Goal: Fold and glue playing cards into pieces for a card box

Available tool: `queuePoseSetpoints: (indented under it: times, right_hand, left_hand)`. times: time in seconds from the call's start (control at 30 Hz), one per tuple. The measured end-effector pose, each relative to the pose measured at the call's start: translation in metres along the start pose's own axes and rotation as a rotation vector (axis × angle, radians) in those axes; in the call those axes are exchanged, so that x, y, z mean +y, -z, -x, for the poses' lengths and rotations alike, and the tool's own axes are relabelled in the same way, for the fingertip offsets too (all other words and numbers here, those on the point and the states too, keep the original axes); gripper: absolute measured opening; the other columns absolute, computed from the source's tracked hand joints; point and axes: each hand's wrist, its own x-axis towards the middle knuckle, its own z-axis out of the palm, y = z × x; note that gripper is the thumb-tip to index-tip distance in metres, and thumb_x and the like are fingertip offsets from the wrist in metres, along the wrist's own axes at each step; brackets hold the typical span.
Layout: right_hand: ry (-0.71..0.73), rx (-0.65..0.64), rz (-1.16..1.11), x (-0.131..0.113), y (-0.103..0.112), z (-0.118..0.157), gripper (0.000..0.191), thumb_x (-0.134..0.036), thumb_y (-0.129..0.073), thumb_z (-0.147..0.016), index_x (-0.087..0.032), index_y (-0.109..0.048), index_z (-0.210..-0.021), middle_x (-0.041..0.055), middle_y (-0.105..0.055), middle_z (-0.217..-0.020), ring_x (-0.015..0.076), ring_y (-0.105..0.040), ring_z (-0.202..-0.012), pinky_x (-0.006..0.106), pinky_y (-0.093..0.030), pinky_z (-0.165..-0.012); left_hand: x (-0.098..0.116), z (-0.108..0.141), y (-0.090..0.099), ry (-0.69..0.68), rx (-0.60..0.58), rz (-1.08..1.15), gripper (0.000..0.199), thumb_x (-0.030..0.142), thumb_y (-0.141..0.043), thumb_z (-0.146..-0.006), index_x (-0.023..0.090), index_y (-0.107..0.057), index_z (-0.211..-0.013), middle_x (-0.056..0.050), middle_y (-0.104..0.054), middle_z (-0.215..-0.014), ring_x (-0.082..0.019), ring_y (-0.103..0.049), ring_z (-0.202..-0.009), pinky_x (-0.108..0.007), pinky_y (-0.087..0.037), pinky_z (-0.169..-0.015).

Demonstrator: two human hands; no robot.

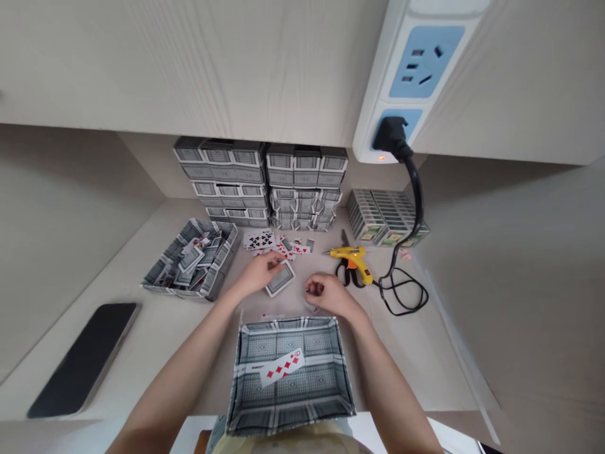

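Observation:
My left hand is closed at the upper left edge of a grey-backed playing card, which is tilted over the table. To its right, my right hand has its fingers curled into a pinch; what is in them, if anything, I cannot make out. A small piece of card shows just below those fingers. Near my body, in front of both hands, sits an open box made of playing cards. A narrow strip with red diamonds lies inside it.
A yellow glue gun lies over black-handled scissors, its cord running up to a power strip. Card-built boxes and card packs stand behind. Leftward are a scrap-filled box and a phone.

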Motion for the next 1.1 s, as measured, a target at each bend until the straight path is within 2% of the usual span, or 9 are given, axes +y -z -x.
queuePoseSetpoints:
  times: [0.17, 0.37, 0.57, 0.67, 0.73, 0.8, 0.87, 0.93, 1.1]
  right_hand:
    - [0.022, 0.250, -0.001, 0.002, 0.002, -0.006, 0.015, -0.023, -0.054, -0.075, -0.020, -0.068, -0.077, 0.0032, -0.060, -0.068, 0.0140, -0.052, -0.061, 0.026, -0.040, -0.057]
    - [0.052, 0.361, -0.122, -0.003, 0.000, -0.007, 0.018, -0.034, -0.054, -0.078, -0.024, -0.069, -0.077, 0.0044, -0.066, -0.074, 0.0189, -0.058, -0.068, 0.032, -0.045, -0.064]
    - [0.055, 0.386, -0.083, -0.004, -0.008, -0.007, 0.018, -0.032, -0.051, -0.080, -0.023, -0.067, -0.077, 0.0038, -0.065, -0.076, 0.0172, -0.058, -0.069, 0.030, -0.044, -0.066]
    - [0.046, 0.503, 0.053, 0.001, 0.001, -0.006, 0.020, -0.033, -0.050, -0.081, -0.022, -0.066, -0.079, 0.0047, -0.064, -0.076, 0.0173, -0.055, -0.070, 0.031, -0.043, -0.067]
    - [-0.016, 0.673, 0.233, 0.008, 0.014, -0.003, 0.021, -0.036, -0.052, -0.079, -0.020, -0.065, -0.082, 0.0069, -0.063, -0.079, 0.0206, -0.053, -0.078, 0.035, -0.040, -0.075]
    - [-0.148, 0.829, 0.403, 0.019, 0.027, 0.000, 0.034, -0.043, -0.061, -0.070, -0.016, -0.063, -0.088, 0.0118, -0.061, -0.085, 0.0262, -0.048, -0.088, 0.041, -0.037, -0.080]
    - [-0.274, 0.854, 0.517, 0.030, 0.036, 0.002, 0.050, -0.048, -0.067, -0.061, -0.011, -0.061, -0.094, 0.0163, -0.058, -0.089, 0.0300, -0.046, -0.091, 0.044, -0.034, -0.079]
    - [-0.366, 0.826, 0.565, 0.039, 0.040, 0.005, 0.056, -0.049, -0.068, -0.058, -0.010, -0.060, -0.098, 0.0178, -0.057, -0.090, 0.0312, -0.046, -0.090, 0.045, -0.034, -0.078]
    - [-0.461, 0.812, 0.557, 0.051, 0.034, 0.006, 0.041, -0.043, -0.065, -0.062, -0.014, -0.061, -0.090, 0.0130, -0.057, -0.079, 0.0284, -0.050, -0.081, 0.041, -0.036, -0.073]
  left_hand:
    - [0.017, 0.002, -0.003, -0.196, 0.025, -0.050, 0.020, 0.033, -0.053, -0.078, 0.022, -0.067, -0.086, -0.006, -0.064, -0.094, -0.019, -0.054, -0.095, -0.033, -0.039, -0.088]
    - [0.037, -0.005, -0.007, -0.089, -0.343, 0.245, 0.028, 0.042, -0.052, -0.076, 0.019, -0.065, -0.086, -0.001, -0.066, -0.070, -0.013, -0.058, -0.062, -0.021, -0.043, -0.058]
    - [0.029, -0.008, -0.020, 0.016, -0.545, 0.385, 0.026, 0.041, -0.059, -0.069, 0.016, -0.062, -0.071, 0.000, -0.064, -0.059, -0.013, -0.061, -0.057, -0.021, -0.045, -0.055]
    - [0.021, -0.010, -0.025, 0.041, -0.450, 0.425, 0.024, 0.040, -0.058, -0.069, 0.015, -0.058, -0.068, -0.001, -0.064, -0.060, -0.013, -0.061, -0.058, -0.022, -0.045, -0.055]
    - [0.014, -0.011, -0.027, 0.045, -0.287, 0.433, 0.023, 0.038, -0.059, -0.068, 0.015, -0.055, -0.066, 0.000, -0.062, -0.062, -0.013, -0.059, -0.059, -0.022, -0.044, -0.055]
    - [0.006, -0.011, -0.029, 0.049, -0.130, 0.414, 0.023, 0.036, -0.060, -0.066, 0.015, -0.053, -0.066, 0.000, -0.060, -0.063, -0.012, -0.057, -0.060, -0.022, -0.043, -0.055]
    - [-0.002, -0.012, -0.032, 0.059, -0.016, 0.408, 0.023, 0.036, -0.061, -0.066, 0.015, -0.051, -0.067, 0.001, -0.059, -0.064, -0.012, -0.056, -0.062, -0.022, -0.043, -0.056]
    - [-0.010, -0.012, -0.035, 0.078, 0.042, 0.467, 0.024, 0.038, -0.058, -0.069, 0.016, -0.048, -0.071, 0.000, -0.060, -0.068, -0.012, -0.058, -0.063, -0.024, -0.045, -0.058]
    - [-0.013, -0.009, -0.041, 0.083, 0.036, 0.568, 0.023, 0.040, -0.047, -0.078, 0.019, -0.039, -0.079, 0.000, -0.060, -0.067, -0.013, -0.058, -0.057, -0.028, -0.047, -0.058]
